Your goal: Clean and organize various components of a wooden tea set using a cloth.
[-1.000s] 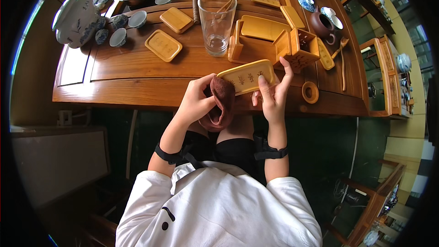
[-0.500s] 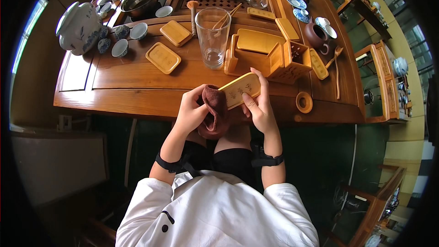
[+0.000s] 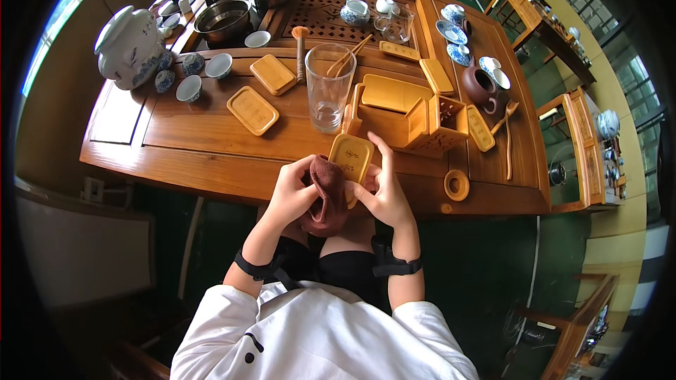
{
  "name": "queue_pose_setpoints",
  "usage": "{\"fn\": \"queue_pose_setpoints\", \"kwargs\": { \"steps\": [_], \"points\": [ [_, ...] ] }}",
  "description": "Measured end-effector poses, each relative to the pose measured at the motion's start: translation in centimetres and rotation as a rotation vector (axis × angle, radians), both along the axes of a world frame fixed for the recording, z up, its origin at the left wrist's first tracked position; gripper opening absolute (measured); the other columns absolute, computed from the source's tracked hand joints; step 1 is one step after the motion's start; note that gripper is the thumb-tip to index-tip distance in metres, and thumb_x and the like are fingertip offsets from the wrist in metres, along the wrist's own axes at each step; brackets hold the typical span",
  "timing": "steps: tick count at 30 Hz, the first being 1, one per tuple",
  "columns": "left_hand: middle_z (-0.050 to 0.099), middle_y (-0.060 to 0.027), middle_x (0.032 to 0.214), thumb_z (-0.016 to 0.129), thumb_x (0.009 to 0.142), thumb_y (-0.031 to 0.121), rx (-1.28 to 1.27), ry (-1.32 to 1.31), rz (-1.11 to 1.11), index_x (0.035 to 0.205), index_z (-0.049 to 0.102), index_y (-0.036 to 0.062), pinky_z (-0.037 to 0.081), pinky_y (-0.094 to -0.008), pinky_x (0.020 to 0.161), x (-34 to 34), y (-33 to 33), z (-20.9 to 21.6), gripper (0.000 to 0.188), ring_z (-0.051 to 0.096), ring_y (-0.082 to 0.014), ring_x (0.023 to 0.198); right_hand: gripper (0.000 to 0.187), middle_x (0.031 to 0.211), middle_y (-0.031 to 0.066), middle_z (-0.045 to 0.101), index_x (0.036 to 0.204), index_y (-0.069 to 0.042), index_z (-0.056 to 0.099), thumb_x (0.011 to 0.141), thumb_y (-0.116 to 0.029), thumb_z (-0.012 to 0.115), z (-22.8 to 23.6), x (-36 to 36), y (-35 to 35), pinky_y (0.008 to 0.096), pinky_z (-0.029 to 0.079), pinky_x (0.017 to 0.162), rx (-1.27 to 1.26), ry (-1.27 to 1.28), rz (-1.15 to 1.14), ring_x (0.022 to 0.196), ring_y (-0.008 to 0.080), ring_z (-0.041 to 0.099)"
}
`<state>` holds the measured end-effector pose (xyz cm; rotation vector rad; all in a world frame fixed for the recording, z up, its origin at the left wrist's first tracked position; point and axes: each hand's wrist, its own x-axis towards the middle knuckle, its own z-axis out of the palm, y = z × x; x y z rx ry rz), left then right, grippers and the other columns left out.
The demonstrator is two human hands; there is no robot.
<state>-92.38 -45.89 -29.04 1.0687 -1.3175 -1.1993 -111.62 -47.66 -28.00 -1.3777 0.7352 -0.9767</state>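
Over the table's front edge I hold a small yellow wooden cup tray [image 3: 352, 156], tilted nearly upright, its decorated face toward me. My right hand [image 3: 384, 193] grips its lower right part, thumb on the face and index finger raised off its side. A brown cloth [image 3: 325, 193] is bunched in my left hand [image 3: 292, 186], closed round it. The cloth lies against the tray's left edge and hides its lower left corner. Just beyond stands a tall clear glass [image 3: 328, 91], nearest to the tray's top.
Two similar trays, one a coaster tray [image 3: 253, 110], lie left of the glass. A wooden box [image 3: 394, 123] with a slotted holder stands right, near a round wooden ring [image 3: 456, 185]. White cups [image 3: 189, 89], a big porcelain jar [image 3: 130, 49] and a brown teapot [image 3: 480, 86] stand farther out.
The tray has turned from slanting right to nearly upright and shifted left. My right hand has moved left and down with it; my left hand still holds the cloth.
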Motion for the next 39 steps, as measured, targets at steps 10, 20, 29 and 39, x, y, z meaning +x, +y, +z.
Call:
{"fn": "queue_pose_setpoints", "kwargs": {
  "steps": [10,20,29,39],
  "points": [
    [0.067,-0.0081,0.083,0.061,0.072,-0.001,-0.076,-0.058,0.084,0.101,0.060,-0.0066,0.049,-0.0251,0.075,-0.1,0.3,0.1,0.030,0.059,-0.0089,0.080,0.073,0.090,0.0192,0.056,0.149,-0.018,0.025,0.087,0.005,0.055,0.4,-0.1,-0.2,0.0303,0.046,0.082,-0.344,0.360,-0.007,0.073,0.0299,0.052],
    [0.064,-0.0038,0.087,0.057,0.075,-0.006,-0.069,-0.076,0.120,0.102,0.059,-0.0051,0.047,-0.0223,0.076,-0.3,0.3,0.4,0.028,0.056,-0.0067,0.084,0.113,0.130,0.0239,0.045,0.150,-0.005,0.008,0.061,-0.006,0.078,3.4,0.5,2.3,0.0435,0.043,0.096,-0.506,0.799,-0.039,0.112,0.0392,0.049],
    [0.065,-0.0092,0.082,0.062,0.078,-0.001,-0.072,-0.011,0.158,0.101,0.060,-0.0051,0.048,-0.0241,0.073,-0.1,0.0,0.4,0.023,0.059,-0.0098,0.078,0.098,0.133,0.0291,0.039,0.143,0.001,0.018,0.063,-0.006,0.073,4.4,1.4,1.5,0.0426,0.037,0.104,-0.402,0.838,-0.095,0.123,0.0448,0.042],
    [0.067,-0.0119,0.079,0.064,0.074,0.001,-0.092,-0.025,0.133,0.096,0.061,-0.0042,0.049,-0.0254,0.069,0.1,-0.2,0.2,0.023,0.064,-0.0130,0.075,0.072,0.113,0.0139,0.049,0.127,-0.004,0.047,0.064,-0.011,0.080,14.9,-3.8,-4.8,0.0375,0.042,0.097,-0.705,1.037,-0.197,0.111,0.0296,0.051]
  ]
}}
